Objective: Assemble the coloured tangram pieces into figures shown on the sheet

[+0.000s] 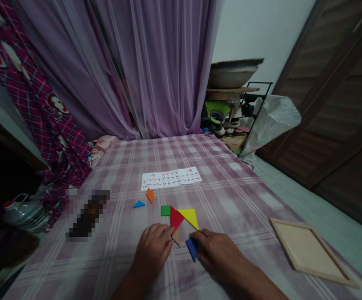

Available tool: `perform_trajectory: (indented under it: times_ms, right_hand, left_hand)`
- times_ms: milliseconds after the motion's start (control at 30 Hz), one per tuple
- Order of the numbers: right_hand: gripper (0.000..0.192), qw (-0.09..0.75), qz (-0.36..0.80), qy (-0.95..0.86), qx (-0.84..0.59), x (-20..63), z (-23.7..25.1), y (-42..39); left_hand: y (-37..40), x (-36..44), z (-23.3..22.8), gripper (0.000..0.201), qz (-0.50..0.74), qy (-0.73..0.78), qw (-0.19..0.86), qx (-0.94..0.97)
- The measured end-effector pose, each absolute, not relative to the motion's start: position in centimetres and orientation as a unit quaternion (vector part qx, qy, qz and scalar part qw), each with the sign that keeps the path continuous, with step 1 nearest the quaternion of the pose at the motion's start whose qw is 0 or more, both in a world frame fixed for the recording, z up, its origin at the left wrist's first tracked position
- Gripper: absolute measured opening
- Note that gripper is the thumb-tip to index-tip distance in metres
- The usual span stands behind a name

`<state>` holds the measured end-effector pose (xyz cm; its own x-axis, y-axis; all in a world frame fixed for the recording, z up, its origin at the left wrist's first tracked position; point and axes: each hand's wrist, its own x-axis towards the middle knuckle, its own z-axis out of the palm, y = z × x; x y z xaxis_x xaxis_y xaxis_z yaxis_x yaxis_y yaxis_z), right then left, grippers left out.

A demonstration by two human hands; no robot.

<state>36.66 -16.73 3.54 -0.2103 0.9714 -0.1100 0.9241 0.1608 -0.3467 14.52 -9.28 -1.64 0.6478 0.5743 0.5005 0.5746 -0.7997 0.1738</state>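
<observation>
At the frame's lower centre, the left hand (152, 250) touches a tan piece (176, 238), fingers curled loosely. The right hand (216, 250) rests flat-fingered on a blue piece (192, 247), gripping nothing.

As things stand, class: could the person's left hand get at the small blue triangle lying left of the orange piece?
Probably yes. The left hand rests on the checked cloth, and only bare cloth lies between it and the blue triangle.

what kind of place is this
Probably a home bedroom: a purple-checked bedsheet underfoot, sheer purple curtains behind, and a black metal shoe rack beside a dark wooden wardrobe.
</observation>
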Motion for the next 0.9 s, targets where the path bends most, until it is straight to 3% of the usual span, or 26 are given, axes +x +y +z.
perform_trajectory:
  times_ms: [533,733,900]
  right_hand:
    - [0.018,0.022,0.142,-0.694,-0.705,36.4,2.7,-18.4]
    - [0.047,0.076,0.066,-0.772,-0.628,36.1,2.4,-18.4]
    - [0.035,0.061,0.031,-0.798,-0.599,36.1,1.4,-17.7]
  left_hand:
    - [-9.2,14.4,-1.7,0.027,-0.262,-0.321,-0.014,-0.91]
    - [-9.2,14.5,-1.6,0.026,-0.264,-0.316,-0.003,-0.912]
    - [-9.2,14.5,-1.5,0.027,-0.255,-0.318,0.0,-0.913]
